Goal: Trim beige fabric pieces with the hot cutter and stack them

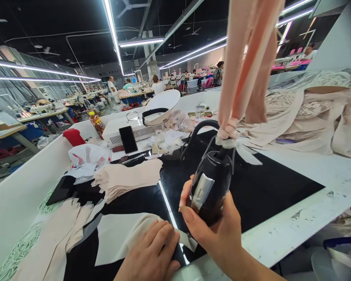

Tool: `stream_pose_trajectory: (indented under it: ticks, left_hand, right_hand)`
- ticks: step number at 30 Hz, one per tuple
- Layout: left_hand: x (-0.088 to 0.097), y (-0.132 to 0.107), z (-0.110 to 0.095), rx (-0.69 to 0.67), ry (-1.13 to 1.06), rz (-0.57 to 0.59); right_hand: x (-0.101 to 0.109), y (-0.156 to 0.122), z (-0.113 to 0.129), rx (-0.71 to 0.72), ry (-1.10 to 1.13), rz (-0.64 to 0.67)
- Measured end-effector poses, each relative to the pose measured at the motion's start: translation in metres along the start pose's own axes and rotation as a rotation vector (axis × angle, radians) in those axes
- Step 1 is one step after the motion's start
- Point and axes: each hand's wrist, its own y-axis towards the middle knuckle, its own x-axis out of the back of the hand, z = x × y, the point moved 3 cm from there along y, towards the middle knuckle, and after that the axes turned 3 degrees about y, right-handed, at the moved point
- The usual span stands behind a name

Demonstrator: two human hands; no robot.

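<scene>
My right hand [219, 234] is wrapped round a black hand-held electric tool [212, 183] with a silver switch plate. Its cord leaves from the top, where knotted pink fabric strips [245, 66] hold it from above. The tool's lower end is hidden behind my fingers, so its exact kind does not show. Flat on a pale fabric piece [117, 234] lies my left hand [152, 249], fingers together and stretched out, holding nothing. One narrow end of that piece reaches right, close under the tool. Both are over the glossy black table surface [269, 195].
A stack of beige cut pieces [131, 175] lies behind my left hand, more pieces [52, 238] at left. Behind stand a phone [128, 139], a white ventilated box [117, 134] and a white visor [160, 107]. Lace fabric [298, 113] is heaped at right. Co-workers sit farther back.
</scene>
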Motion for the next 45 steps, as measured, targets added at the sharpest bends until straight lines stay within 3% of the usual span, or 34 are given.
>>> stream_pose_trajectory:
  ticks: [7, 10, 21, 30, 36, 45]
  left_hand:
    - [-0.011, -0.013, 0.0, 0.099, -0.188, 0.173]
    - [-0.012, -0.014, -0.001, 0.121, -0.224, 0.192]
    - [-0.007, -0.002, -0.006, 0.137, -0.232, 0.07]
    - [-0.018, -0.008, -0.006, 0.138, -0.185, 0.042]
    - [-0.033, -0.015, -0.008, 0.214, -0.146, -0.155]
    - [-0.019, -0.018, 0.002, 0.093, -0.113, 0.077]
  right_hand:
    - [-0.002, 0.003, 0.008, 0.026, -0.008, -0.023]
    - [-0.002, 0.004, 0.009, 0.032, -0.031, -0.047]
    - [0.002, 0.002, 0.004, 0.08, 0.004, -0.047]
    - [-0.02, 0.022, 0.0, 0.03, 0.052, -0.064]
    - [-0.028, 0.022, -0.005, -0.032, 0.117, -0.022]
    - [-0.026, 0.019, -0.013, -0.061, 0.059, -0.006]
